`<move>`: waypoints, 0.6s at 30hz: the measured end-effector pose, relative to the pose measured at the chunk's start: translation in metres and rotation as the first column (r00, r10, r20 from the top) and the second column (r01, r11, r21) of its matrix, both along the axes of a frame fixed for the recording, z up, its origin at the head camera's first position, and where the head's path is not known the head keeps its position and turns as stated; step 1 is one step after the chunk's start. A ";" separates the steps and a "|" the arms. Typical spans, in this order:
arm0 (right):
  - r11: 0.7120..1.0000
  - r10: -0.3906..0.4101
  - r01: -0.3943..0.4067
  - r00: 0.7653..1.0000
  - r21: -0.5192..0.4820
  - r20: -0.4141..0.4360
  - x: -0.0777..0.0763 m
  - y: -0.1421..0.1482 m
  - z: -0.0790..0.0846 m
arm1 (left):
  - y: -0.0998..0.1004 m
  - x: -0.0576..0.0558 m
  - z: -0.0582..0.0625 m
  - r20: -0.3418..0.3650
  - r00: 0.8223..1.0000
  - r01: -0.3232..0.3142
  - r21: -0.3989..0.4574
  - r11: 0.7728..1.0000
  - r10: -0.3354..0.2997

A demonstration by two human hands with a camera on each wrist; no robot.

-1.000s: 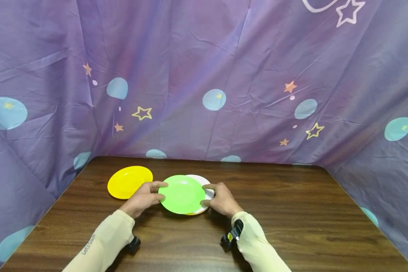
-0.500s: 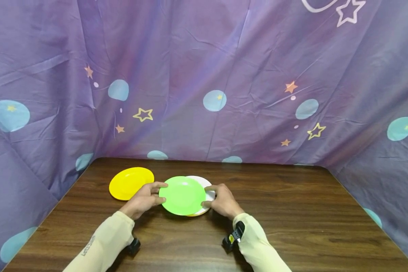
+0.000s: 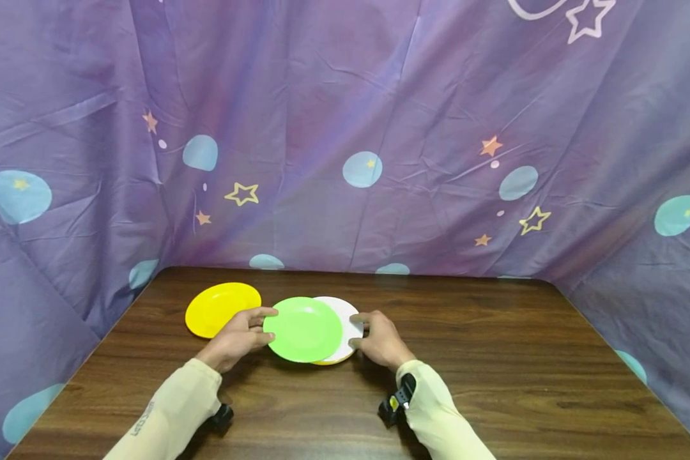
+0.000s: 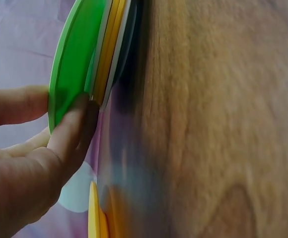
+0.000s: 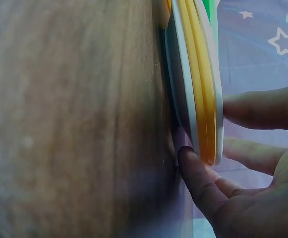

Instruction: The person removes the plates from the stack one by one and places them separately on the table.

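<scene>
Green plate (image 3: 303,329) sits lower middle of frame, partly over white-topped stack (image 3: 348,330). Left hand (image 3: 234,338), part-closed, pinches plate's left edge; right hand (image 3: 383,342), likewise, grips stack's right edge. Looks like separating step; next probably needs steady stack, level lift.

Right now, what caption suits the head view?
Left fingers pinch a green plate overlapping a white plate, yellow plate nearby.

Purple star-patterned cloth (image 3: 299,96) behind a wood-grain table (image 3: 506,364)
</scene>
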State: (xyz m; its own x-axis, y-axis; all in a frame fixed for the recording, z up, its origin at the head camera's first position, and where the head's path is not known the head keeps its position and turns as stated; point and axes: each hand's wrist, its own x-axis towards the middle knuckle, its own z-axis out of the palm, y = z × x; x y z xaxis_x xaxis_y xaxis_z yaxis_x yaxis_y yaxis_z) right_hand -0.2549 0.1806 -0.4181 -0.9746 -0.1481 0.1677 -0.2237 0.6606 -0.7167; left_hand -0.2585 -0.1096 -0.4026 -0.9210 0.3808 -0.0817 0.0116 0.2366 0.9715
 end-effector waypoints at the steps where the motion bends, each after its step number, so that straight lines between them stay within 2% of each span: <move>1: 1.000 0.000 0.000 1.000 0.006 -0.007 0.000 0.000 0.000 | -0.001 0.001 0.000 0.001 1.000 -0.001 0.002 1.000 0.001; 7: 1.000 -0.005 0.006 0.999 0.030 -0.036 0.000 0.001 0.002 | -0.008 0.005 0.000 0.002 1.000 -0.017 0.013 1.000 0.017; 18: 1.000 -0.015 0.015 1.000 0.023 -0.010 -0.002 0.000 0.001 | -0.022 0.005 -0.004 0.006 1.000 0.001 0.057 0.998 -0.001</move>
State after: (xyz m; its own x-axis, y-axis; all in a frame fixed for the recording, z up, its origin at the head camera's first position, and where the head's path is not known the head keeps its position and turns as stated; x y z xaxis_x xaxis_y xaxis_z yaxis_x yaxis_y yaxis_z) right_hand -0.2564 0.1803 -0.4173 -0.9752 -0.1372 0.1737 -0.2202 0.6802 -0.6992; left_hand -0.2531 -0.1317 -0.4064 -0.9201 0.3861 -0.0652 0.0061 0.1807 0.9835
